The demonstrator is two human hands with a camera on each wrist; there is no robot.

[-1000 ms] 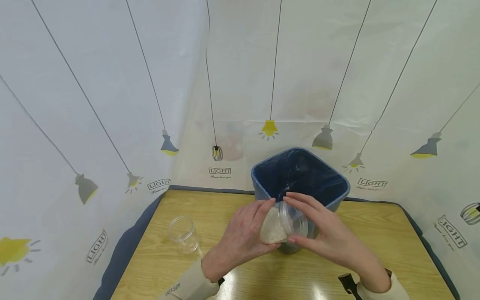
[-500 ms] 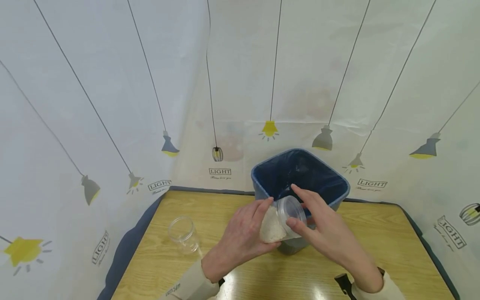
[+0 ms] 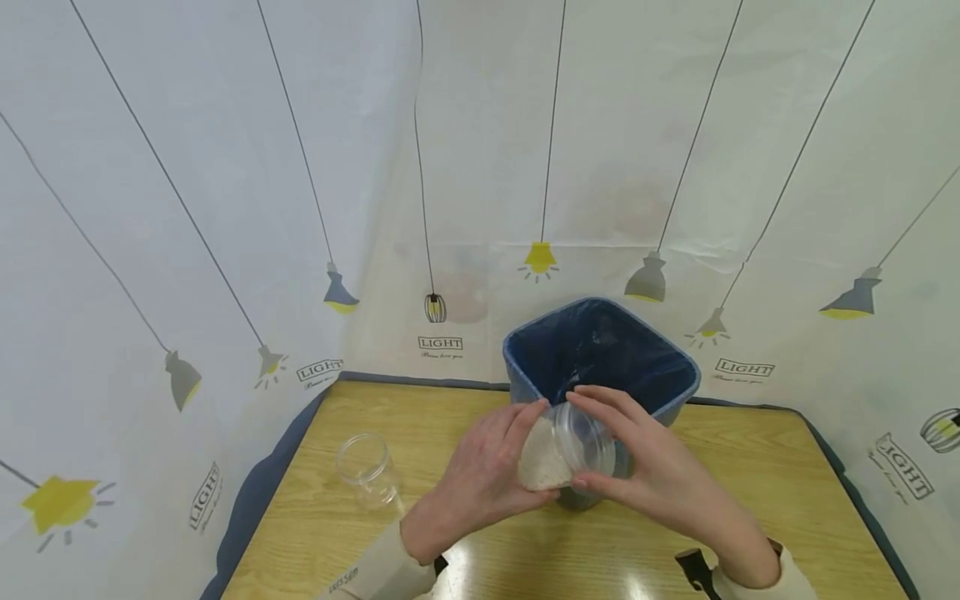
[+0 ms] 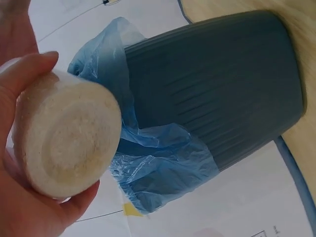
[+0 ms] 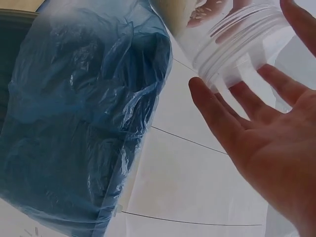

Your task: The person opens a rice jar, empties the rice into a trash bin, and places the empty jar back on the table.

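My left hand (image 3: 480, 467) grips a clear jar (image 3: 542, 458) partly filled with white, rice-like grains. The jar lies tilted on its side, its base (image 4: 74, 140) facing the left wrist camera. At the other end is a clear, ridged lid (image 3: 591, 442). The fingers and thumb of my right hand (image 3: 663, 467) curl round its edge; in the right wrist view the fingertips (image 5: 200, 89) are right at the ridges. Both hands are raised in front of a blue-grey waste bin (image 3: 517, 379), overlapping its near side in the head view.
A blue plastic bag (image 5: 89, 94) lines the bin and folds over its rim. To the left, an open clear jar (image 3: 365, 467) stands on the wooden table (image 3: 450, 408). White cloth walls (image 3: 480, 167) printed with lamps surround the table.
Half a second ago the right fingers were spread off the lid; now they are back round it, much as a second ago. The left hand and jar have hardly moved.
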